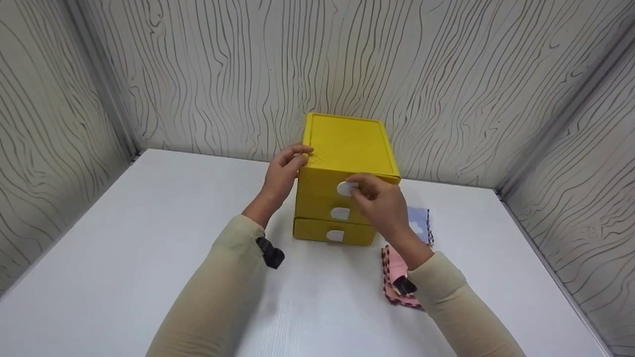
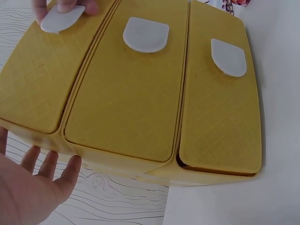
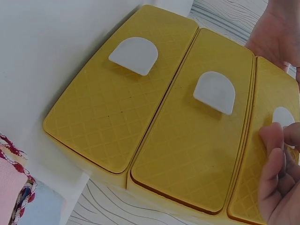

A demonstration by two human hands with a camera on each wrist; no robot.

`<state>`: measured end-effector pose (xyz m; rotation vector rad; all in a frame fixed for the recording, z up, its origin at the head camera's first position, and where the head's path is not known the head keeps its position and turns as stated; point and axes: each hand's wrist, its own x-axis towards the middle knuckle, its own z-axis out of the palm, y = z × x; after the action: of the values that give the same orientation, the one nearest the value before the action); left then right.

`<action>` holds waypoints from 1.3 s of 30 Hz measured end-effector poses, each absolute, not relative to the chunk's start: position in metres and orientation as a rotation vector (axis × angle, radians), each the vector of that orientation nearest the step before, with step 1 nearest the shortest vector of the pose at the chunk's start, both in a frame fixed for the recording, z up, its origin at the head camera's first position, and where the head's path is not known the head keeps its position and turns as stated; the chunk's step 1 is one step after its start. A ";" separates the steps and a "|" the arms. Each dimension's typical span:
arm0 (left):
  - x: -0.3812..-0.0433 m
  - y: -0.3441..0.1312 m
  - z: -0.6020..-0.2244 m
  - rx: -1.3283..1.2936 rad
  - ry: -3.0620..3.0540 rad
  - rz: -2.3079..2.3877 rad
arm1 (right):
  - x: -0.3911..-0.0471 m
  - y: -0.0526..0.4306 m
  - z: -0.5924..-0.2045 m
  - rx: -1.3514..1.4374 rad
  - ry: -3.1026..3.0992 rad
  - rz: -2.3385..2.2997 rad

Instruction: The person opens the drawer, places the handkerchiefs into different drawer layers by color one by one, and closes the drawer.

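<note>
Yellow plastic drawer cabinet [image 1: 349,141] stands on white table [image 1: 124,248]. Right hand [image 1: 381,201] pinches the top rounded white handle [image 1: 343,188]; no drawer is pulled out yet. Left hand [image 1: 283,173], fingers loosely extended, touches the cabinet's side, gripping nothing.

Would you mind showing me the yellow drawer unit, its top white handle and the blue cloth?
Yellow drawer unit [image 1: 349,141]: head view, on its flat top panel.
Top white handle [image 1: 344,189]: head view, on its exposed face.
Blue cloth [image 1: 420,217]: head view, on its visible upper part.
</note>
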<state>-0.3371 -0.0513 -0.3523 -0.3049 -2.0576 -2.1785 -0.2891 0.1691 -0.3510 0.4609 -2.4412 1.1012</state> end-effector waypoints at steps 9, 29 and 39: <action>-0.337 -0.050 -0.356 -0.322 -2.039 -2.156 | -0.290 0.169 -0.352 0.448 -2.447 1.140; -0.342 -0.054 -0.360 -0.342 -2.062 -2.148 | -0.273 0.183 -0.366 0.596 -2.480 1.071; -0.342 -0.052 -0.361 -0.355 -2.065 -2.143 | -0.277 0.181 -0.380 0.516 -2.779 1.048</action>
<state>-0.3420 -0.0516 -0.3605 -0.3548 -2.0647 -2.1426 -0.2770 0.1808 -0.3804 0.5165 -2.7787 1.0477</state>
